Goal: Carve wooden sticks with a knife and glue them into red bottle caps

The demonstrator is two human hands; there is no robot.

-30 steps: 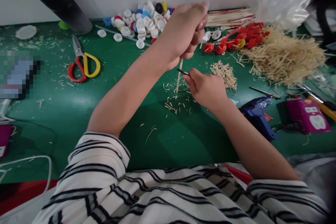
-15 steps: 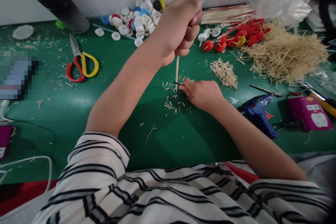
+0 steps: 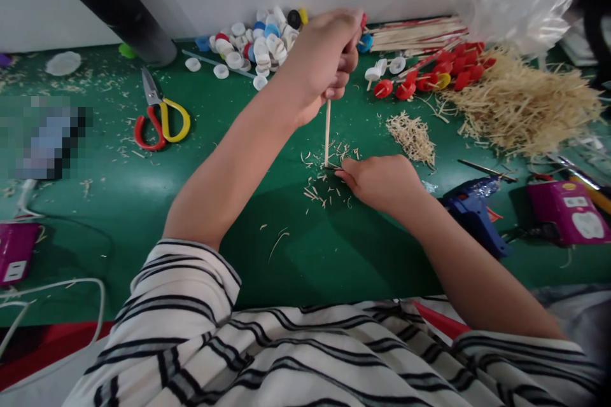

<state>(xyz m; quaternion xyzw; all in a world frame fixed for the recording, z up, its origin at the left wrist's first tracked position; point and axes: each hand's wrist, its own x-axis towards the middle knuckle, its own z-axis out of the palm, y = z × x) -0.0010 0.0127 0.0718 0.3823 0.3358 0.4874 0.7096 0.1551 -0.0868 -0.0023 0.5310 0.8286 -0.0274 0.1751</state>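
Note:
My left hand (image 3: 329, 57) is wrapped round a thin wooden stick (image 3: 328, 130), whose lower end points down at the green tabletop. My right hand (image 3: 382, 184) pinches a small dark blade (image 3: 332, 168), its edge at the stick's bottom end; most of the blade is hidden in my fingers. Curled wood shavings (image 3: 317, 191) lie scattered around that spot. Beyond my left fist, a blue cap (image 3: 365, 43) and a bit of red show by the hand; whether they touch the stick I cannot tell.
A pile of bottle caps (image 3: 260, 44) lies by the wall. Scissors (image 3: 160, 114) rest at left. To the right are red caps on sticks (image 3: 443, 67), a heap of wood fibres (image 3: 529, 102), a small shavings pile (image 3: 411, 138), a blue glue gun (image 3: 477, 210) and a purple box (image 3: 568, 211).
The blade has slid down along the stick to its lower end, my right hand moving slightly down with it. The whole view has shifted a little. Both grips are kept.

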